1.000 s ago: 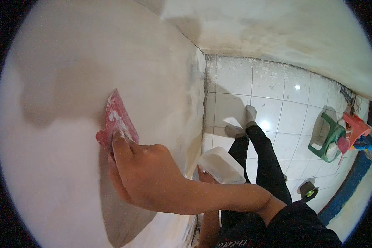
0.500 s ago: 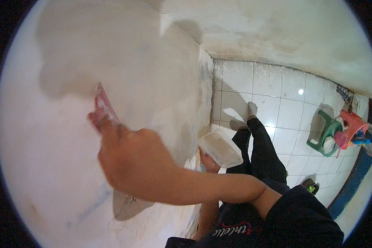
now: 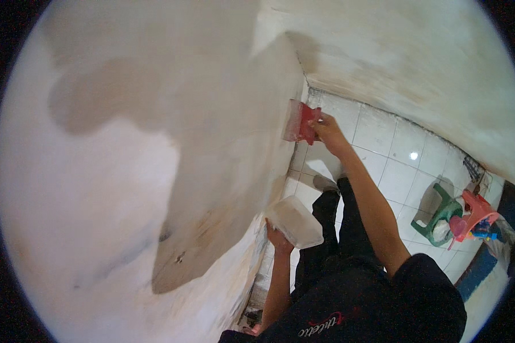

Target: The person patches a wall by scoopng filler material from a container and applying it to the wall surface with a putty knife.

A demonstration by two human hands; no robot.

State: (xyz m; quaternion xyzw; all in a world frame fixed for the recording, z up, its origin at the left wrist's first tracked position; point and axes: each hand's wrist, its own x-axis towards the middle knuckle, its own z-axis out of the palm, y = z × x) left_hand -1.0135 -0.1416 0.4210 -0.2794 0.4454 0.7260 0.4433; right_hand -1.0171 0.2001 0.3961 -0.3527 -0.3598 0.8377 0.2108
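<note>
The fingers of the right hand (image 3: pixel 329 134) pinch a red scraper (image 3: pixel 304 121) by its back, the paler edge facing the wall (image 3: pixel 229 143); whether it touches, I cannot tell. The left hand (image 3: pixel 279 238) grips a translucent tub (image 3: pixel 303 235), nearer the body. Farther right, a green stool (image 3: pixel 453 208) and red stool (image 3: pixel 478 208) rest on tiled floor (image 3: pixel 377 134).

Attire comprises a black short-sleeved shirt (image 3: pixel 377 300) bearing red-and-white script lettering (image 3: pixel 325 324), black trousers (image 3: pixel 353 237) and greyish footwear (image 3: pixel 325 183), with left hand (image 3: pixel 279 238) and right hand (image 3: pixel 328 132) bare.
</note>
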